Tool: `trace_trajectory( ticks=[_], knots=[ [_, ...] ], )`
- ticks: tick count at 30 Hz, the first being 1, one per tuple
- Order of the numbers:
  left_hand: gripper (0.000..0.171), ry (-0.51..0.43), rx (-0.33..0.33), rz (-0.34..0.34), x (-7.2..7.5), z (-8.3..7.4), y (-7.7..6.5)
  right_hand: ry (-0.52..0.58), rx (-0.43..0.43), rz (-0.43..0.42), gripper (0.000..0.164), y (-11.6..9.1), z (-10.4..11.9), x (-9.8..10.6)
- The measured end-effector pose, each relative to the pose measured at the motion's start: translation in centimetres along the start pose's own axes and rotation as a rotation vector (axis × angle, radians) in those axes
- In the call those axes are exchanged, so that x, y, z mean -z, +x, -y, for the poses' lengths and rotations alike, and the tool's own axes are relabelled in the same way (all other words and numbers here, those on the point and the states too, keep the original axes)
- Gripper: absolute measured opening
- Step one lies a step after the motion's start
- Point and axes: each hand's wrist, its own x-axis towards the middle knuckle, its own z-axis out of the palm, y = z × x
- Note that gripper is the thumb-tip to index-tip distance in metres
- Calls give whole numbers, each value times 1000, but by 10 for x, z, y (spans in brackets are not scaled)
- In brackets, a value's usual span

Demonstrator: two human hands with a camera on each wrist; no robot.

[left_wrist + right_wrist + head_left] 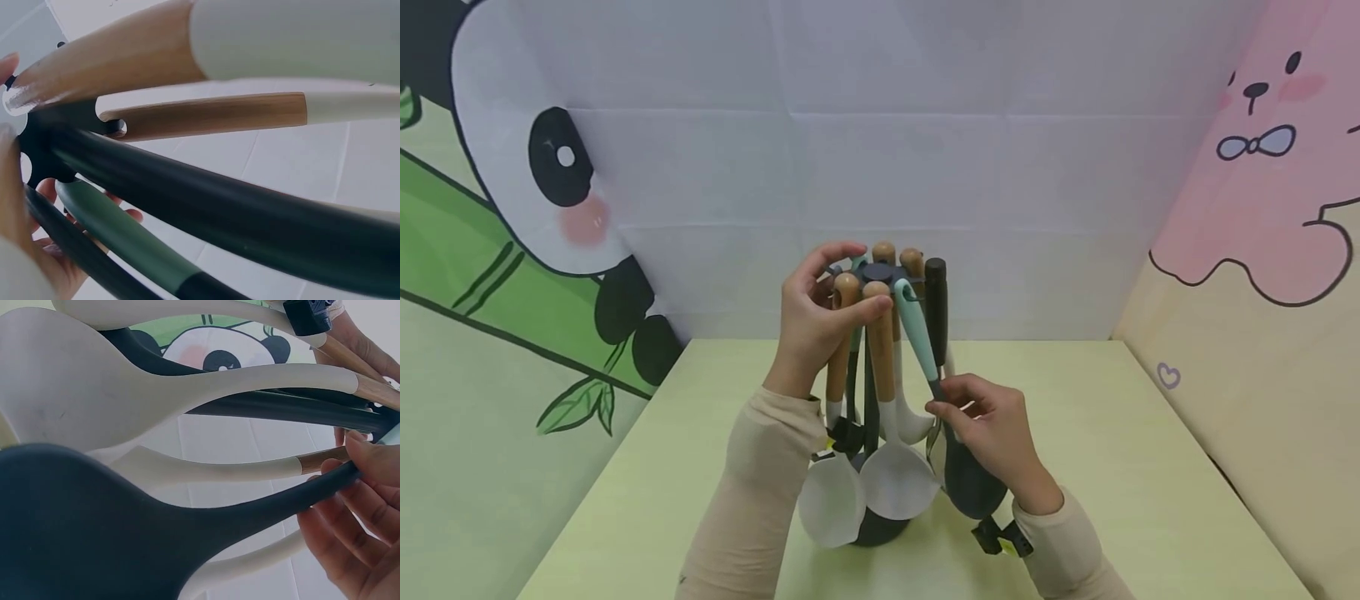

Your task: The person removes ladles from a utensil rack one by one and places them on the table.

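Observation:
A dark utensil rack (878, 272) stands upright with cooking tools hanging around its top. My left hand (812, 321) grips the rack's top from the left, its thumb across a wooden-handled white ladle (898, 483). In the left wrist view, part of the hand shows behind the handles. My right hand (996, 421) pinches the neck of a cooking spoon (81, 519) with a dark head and a mint handle (916, 329). The handle's upper end is at the rack's rim; whether it still hangs there I cannot tell.
Another white-headed tool (832, 500) hangs at the left, and a black-handled one (936, 308) at the right. The rack's round dark base (882, 530) rests on the pale yellow table (647, 500). A white wall (887, 167) stands behind, with printed cartoon side panels.

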Motion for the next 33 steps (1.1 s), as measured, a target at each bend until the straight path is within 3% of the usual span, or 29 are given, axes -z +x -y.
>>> trace_trajectory(
  ticks=[33],
  knots=[
    [106,49,-22,-3,10,1,-3,-99,85,-21,27,0,9,3]
  ],
)
